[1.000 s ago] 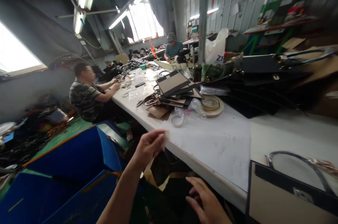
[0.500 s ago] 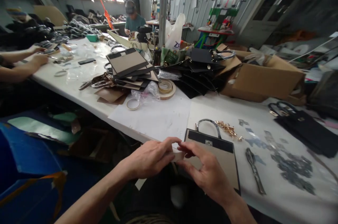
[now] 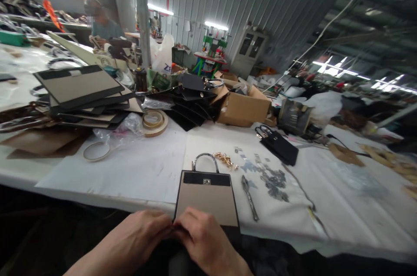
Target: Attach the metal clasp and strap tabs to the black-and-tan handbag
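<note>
At the table's near edge, my left hand (image 3: 145, 233) and my right hand (image 3: 204, 238) meet with bent fingers, fingertips pressed together. Whatever they pinch is hidden behind the fingers. Just beyond my right hand lies a beige handbag panel (image 3: 206, 202) with black trim, a dark handle (image 3: 207, 156) and a small metal lock plate (image 3: 206, 182); the hand covers its lower left part. To the right of the panel rest metal pliers (image 3: 250, 200). Gold-coloured metal fittings (image 3: 225, 160) are heaped by the handle, and small dark metal pieces (image 3: 275, 182) spread farther right.
A stack of beige-and-black panels (image 3: 81, 87) stands at left, beside tape rolls (image 3: 153, 122) and a loose ring of tape (image 3: 97, 151). Black bag parts (image 3: 189, 109) and a cardboard box (image 3: 244, 106) line the back. A black handbag (image 3: 279, 146) lies at right. Another person (image 3: 103, 24) sits far left.
My view has swung to the right. My hands have come lower and closer together, and the pale piece seen between them earlier is now hidden. The handbag panel still lies on the table.
</note>
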Tool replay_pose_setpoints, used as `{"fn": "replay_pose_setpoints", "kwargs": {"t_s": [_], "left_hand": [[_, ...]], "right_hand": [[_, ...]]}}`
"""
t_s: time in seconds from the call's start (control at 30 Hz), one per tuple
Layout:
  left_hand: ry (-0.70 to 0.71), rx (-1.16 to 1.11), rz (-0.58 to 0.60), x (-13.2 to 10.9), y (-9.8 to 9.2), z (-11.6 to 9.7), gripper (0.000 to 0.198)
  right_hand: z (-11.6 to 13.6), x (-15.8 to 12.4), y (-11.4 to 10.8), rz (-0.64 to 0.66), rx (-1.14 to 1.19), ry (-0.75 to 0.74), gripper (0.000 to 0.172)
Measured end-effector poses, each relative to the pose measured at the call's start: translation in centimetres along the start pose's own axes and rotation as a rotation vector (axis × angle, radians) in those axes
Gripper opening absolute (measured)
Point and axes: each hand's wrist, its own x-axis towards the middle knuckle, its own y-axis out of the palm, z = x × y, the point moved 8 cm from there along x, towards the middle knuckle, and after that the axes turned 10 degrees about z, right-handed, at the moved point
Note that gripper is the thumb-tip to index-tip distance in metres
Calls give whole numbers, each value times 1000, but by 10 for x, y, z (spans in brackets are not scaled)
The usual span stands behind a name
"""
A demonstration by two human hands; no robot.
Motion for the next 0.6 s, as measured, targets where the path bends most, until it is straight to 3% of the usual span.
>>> {"fn": "replay_pose_setpoints", "kwargs": {"t_s": [0.1, 0.23, 0.4, 0.5, 0.53, 0.6], "left_hand": [[-24, -82, 115, 3, 11, 0, 37], [-54, -225, 102, 2, 5, -3, 38], [-167, -700, 121, -2, 14, 23, 38], [-282, -838, -104, -12, 4, 59, 44], [-319, -786, -220, -18, -6, 72, 45], [-362, -587, -394, -31, -25, 89, 41]], "right_hand": [[-3, -8, 7, -49, -45, -25, 4], [0, -15, 7, -141, -9, -119, 8], [39, -32, -4, -382, -181, -382, 7], [54, -43, 0, -298, -181, -549, 9], [48, -44, -3, -279, -131, -540, 9], [9, -41, -19, -315, 20, -345, 8]]}}
